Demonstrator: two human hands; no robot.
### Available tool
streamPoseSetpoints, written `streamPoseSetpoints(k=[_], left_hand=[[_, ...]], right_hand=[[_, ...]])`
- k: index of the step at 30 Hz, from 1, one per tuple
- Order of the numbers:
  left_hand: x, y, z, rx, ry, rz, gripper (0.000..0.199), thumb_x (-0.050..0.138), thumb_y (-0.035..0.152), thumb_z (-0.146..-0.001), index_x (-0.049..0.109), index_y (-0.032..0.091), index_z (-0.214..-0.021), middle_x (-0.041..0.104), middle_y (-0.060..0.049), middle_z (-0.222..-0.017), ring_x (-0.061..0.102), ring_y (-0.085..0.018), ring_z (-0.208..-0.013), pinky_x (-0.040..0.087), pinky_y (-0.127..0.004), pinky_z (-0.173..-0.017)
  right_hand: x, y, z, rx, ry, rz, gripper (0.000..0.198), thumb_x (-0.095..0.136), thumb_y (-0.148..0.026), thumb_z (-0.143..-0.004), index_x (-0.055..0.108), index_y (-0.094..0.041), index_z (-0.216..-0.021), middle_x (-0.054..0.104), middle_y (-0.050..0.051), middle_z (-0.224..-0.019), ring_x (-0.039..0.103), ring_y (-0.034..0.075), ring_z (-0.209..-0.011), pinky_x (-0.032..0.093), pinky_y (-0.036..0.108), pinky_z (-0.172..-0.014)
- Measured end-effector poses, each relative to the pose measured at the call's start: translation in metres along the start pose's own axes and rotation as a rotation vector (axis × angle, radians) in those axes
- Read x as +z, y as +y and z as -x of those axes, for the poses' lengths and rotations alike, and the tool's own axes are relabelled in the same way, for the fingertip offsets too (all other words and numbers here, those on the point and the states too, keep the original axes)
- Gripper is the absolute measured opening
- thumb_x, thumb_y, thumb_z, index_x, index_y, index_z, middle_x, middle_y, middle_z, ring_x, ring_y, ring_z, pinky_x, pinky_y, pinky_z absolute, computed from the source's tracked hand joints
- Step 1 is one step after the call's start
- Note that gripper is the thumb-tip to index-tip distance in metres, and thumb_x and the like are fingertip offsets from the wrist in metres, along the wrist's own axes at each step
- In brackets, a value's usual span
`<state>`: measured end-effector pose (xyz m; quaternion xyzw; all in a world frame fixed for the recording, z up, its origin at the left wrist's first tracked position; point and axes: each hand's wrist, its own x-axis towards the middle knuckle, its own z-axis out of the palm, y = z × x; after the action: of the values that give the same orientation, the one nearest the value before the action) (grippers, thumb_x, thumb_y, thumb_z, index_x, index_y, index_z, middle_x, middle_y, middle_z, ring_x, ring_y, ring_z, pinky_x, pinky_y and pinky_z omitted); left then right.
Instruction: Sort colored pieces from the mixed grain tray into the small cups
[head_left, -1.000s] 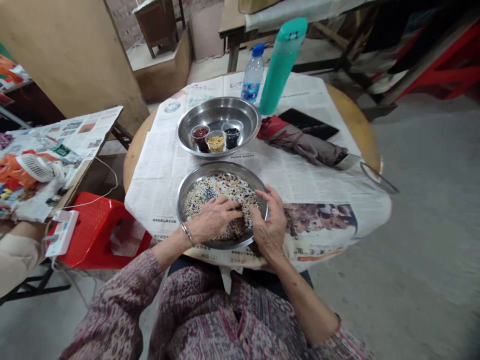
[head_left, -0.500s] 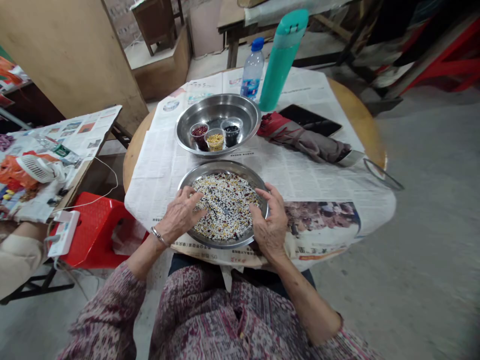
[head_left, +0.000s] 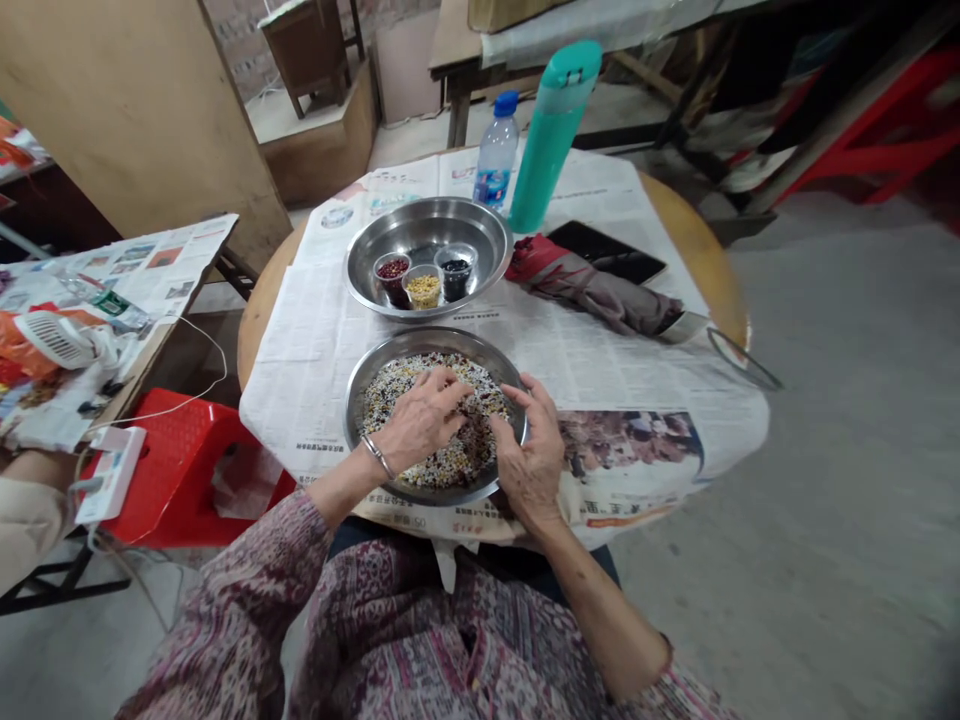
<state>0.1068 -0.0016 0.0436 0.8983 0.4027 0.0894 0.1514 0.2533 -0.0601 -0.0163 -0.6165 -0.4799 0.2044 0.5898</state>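
A shallow metal basin [head_left: 355,437] holds a loose layer of mixed white, yellow, dark red and black grains and beans [head_left: 397,378]. Over the middle of this mix lies my left hand [head_left: 424,422], fingers apart and fingertips at the grains; a bangle circles its wrist. At the basin's right side is my right hand [head_left: 531,455], its thumb and fingers apart and reaching over the rim. Behind stands a second metal basin [head_left: 480,225] with three clear cups inside: dark red beans [head_left: 393,282], yellow grains [head_left: 424,291] and black beans [head_left: 455,277].
Newspaper covers the round table [head_left: 285,350]. Towards the back stand a water bottle [head_left: 496,150] and a tall green bottle [head_left: 555,140]. A folded umbrella [head_left: 600,290] and a dark tablet [head_left: 611,250] lie right. A red stool [head_left: 187,460] with a power strip [head_left: 111,475] is at left.
My left hand has moved right, from the basin's left rim to the middle of the grains. My right hand stays at the right rim. The view has shifted slightly.
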Motion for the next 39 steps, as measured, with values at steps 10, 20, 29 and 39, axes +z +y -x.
streamPoseSetpoints(k=[10, 20, 29, 39], left_hand=[[0.007, 0.005, -0.014, 0.232, -0.11, -0.148, 0.027, 0.066, 0.037, -0.086, 0.066, 0.022, -0.109, 0.058, -0.008, -0.123, 0.047, -0.028, -0.119, 0.039, -0.047, -0.102], [-0.018, -0.02, 0.028, 0.082, -0.086, -0.239, 0.016, 0.053, 0.027, -0.095, 0.068, 0.02, -0.096, 0.062, -0.006, -0.104, 0.054, -0.022, -0.1, 0.043, -0.037, -0.088], [-0.018, -0.023, -0.008, -0.017, 0.081, -0.222, 0.022, 0.048, 0.025, -0.098, 0.068, 0.022, -0.107, 0.063, -0.005, -0.105, 0.055, -0.02, -0.101, 0.044, -0.034, -0.09], [-0.015, -0.015, -0.031, -0.006, -0.044, -0.39, 0.027, 0.046, 0.023, -0.098, 0.072, 0.025, -0.105, 0.067, -0.006, -0.107, 0.056, -0.022, -0.101, 0.039, -0.036, -0.084]], right_hand=[[-0.002, 0.0, 0.0, 0.004, -0.006, -0.004, 0.028, 0.053, -0.029, -0.087, 0.065, -0.021, -0.111, 0.056, 0.011, -0.139, 0.049, 0.024, -0.133, 0.033, 0.051, -0.116], [-0.002, -0.003, 0.0, 0.009, -0.002, 0.007, 0.028, 0.053, -0.031, -0.088, 0.065, -0.019, -0.111, 0.056, 0.013, -0.138, 0.05, 0.025, -0.131, 0.034, 0.05, -0.115], [-0.002, -0.001, 0.0, 0.013, -0.004, 0.005, 0.028, 0.054, -0.029, -0.088, 0.065, -0.02, -0.112, 0.056, 0.012, -0.139, 0.049, 0.024, -0.133, 0.033, 0.05, -0.116], [-0.002, 0.0, -0.001, 0.0, -0.002, 0.001, 0.028, 0.054, -0.028, -0.088, 0.065, -0.021, -0.113, 0.056, 0.012, -0.14, 0.048, 0.024, -0.133, 0.032, 0.051, -0.117]])
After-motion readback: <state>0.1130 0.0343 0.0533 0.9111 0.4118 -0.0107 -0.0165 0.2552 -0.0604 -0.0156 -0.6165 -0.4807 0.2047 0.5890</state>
